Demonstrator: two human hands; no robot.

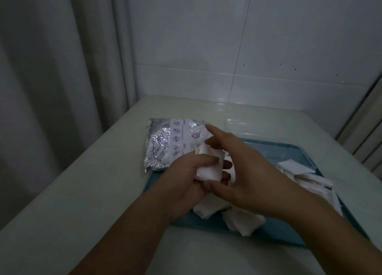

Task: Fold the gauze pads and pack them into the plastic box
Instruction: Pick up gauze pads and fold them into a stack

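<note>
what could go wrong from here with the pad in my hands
1. The folded gauze pad is pinched by the left hand while the right hand hovers with straight fingers; a loose grip may let the fold spring open.
2. Loose pads overhang the blue tray's near edge and could be knocked off.
3. The clear plastic box sits behind the hands, so reaching may brush the silver bag.

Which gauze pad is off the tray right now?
The folded gauze pad gripped by the left hand; the other gauze pads lie on the blue tray.
</note>
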